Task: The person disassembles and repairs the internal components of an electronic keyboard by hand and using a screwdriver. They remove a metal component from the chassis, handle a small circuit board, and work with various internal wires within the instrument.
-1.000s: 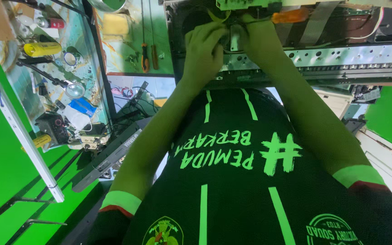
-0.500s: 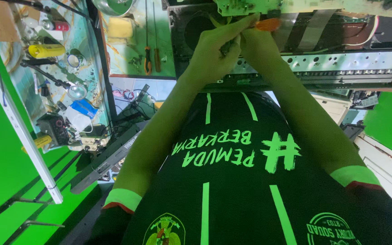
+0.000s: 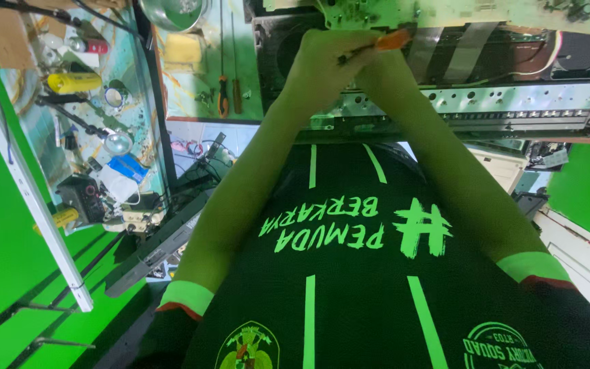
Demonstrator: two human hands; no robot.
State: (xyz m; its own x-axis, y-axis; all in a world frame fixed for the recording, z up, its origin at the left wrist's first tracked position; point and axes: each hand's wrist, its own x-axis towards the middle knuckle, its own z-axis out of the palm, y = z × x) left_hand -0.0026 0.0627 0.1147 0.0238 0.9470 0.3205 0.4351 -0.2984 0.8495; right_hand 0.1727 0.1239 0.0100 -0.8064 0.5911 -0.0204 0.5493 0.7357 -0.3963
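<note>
Both hands work close together at the far edge of the view, over an opened chassis (image 3: 486, 102). The left hand (image 3: 322, 65) is curled shut, and a thin dark shaft runs out from under its fingers toward the right; the orange-handled tool (image 3: 392, 41) that it belongs to sits between the 2 hands. The right hand (image 3: 384, 72) lies just beside and partly behind the left one, so I cannot tell whether it is closed on the handle or only steadying it. The tool's tip is hidden, at or near the pale circuit board (image 3: 377, 12) on the far side of the chassis.

Judging from this, the work is in the middle: the casing is already off, the board and the perforated metal rail (image 3: 513, 99) lie bare, and flat ribbon cables (image 3: 469, 58) are in place. Nothing shows the board lifted out.

On the left bench (image 3: 141, 82) lie 2 screwdrivers (image 3: 223, 96), a yellow cylinder (image 3: 73, 82) and a metal bowl (image 3: 172, 10), well apart from the hands.
</note>
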